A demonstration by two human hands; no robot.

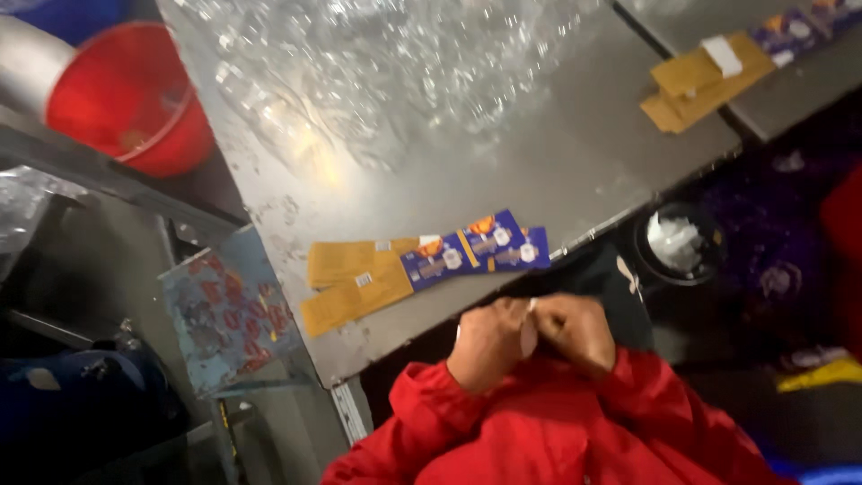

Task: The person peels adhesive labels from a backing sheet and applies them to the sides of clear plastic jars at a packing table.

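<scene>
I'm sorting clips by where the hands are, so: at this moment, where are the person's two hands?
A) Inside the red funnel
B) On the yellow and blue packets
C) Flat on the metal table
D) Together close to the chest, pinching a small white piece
D: the left hand and right hand meet above the red jacket, with a small white piece between the fingers, off the metal table.

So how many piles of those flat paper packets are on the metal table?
2. One pile of packets lies at the table's near edge, just beyond the hands; the other pile sits at the far right. More may be hidden outside the view.
</scene>
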